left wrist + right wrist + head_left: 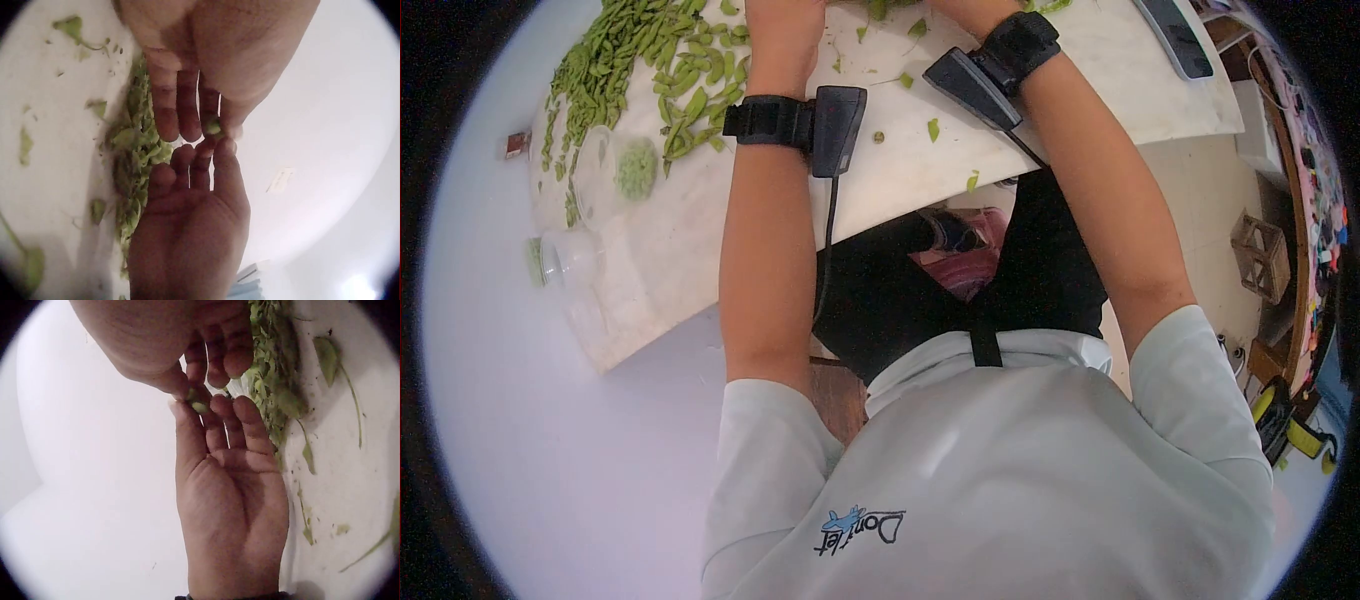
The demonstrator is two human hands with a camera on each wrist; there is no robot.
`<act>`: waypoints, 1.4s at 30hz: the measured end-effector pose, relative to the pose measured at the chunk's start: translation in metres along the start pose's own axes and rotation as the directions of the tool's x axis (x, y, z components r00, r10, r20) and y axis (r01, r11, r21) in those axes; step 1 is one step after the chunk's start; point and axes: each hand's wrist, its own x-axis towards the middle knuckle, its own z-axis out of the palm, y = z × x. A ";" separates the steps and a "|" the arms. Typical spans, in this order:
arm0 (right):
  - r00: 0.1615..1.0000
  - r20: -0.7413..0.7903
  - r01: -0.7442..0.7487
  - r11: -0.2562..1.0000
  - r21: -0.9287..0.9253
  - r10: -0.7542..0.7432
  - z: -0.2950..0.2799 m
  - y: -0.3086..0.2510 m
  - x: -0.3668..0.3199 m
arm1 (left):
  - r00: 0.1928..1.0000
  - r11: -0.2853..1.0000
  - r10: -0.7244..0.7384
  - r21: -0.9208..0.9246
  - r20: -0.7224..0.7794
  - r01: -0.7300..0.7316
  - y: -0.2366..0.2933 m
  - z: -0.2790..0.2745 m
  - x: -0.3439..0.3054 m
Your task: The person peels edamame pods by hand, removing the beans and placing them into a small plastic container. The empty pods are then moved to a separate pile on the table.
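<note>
At the far edge of the head view, my left hand (785,32) and right hand (972,12) are partly cut off above the table. Both wrist views show the fingertips brought together, thumbs meeting. Between them is a small green pod (199,406), mostly covered by the fingers. My left hand (234,50) pinches it with thumb and index finger. From the other side, my right hand (187,231) pinches it too, its remaining fingers loosely bent. Behind the hands lies a heap of green leaves and pods (134,137).
Many green soybean pods (605,75) spread over the white table (690,225) at the left. Near them is a clear container with light-green beans (636,168), and another clear container (575,258) by the edge. A phone (1178,42) lies at the right. Loose leaves (933,129) are scattered about.
</note>
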 end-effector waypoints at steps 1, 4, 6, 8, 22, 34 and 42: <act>1.000 -0.003 0.010 1.000 -0.013 -0.010 0.000 0.000 0.000 | 1.000 1.000 0.004 0.015 -0.002 -0.004 0.002 0.001 -0.001; 1.000 0.009 -0.027 1.000 -0.006 0.027 0.000 -0.001 -0.001 | 0.999 0.999 -0.042 0.015 -0.017 0.042 0.006 0.005 -0.005; 1.000 0.013 -0.022 1.000 -0.017 0.022 0.001 -0.002 -0.001 | 0.995 0.996 -0.041 -0.071 0.091 0.047 -0.003 -0.005 0.001; 1.000 0.007 -0.009 1.000 -0.010 0.010 0.000 0.001 0.000 | 0.988 0.991 -0.036 -0.125 0.151 0.055 -0.005 -0.005 0.003; 0.956 0.209 -0.248 0.947 0.204 0.205 -0.001 -0.029 -0.008 | 0.976 0.915 -0.208 -0.339 0.068 0.218 -0.001 -0.004 -0.004; 1.000 -0.005 0.017 0.999 0.052 -0.017 0.003 0.000 0.000 | 0.988 0.962 -0.150 -0.222 0.046 0.157 0.008 0.000 -0.006; 1.000 0.003 -0.022 0.998 0.051 0.022 0.002 -0.001 -0.001 | 0.991 0.996 -0.085 -0.019 0.100 0.087 0.006 -0.005 -0.005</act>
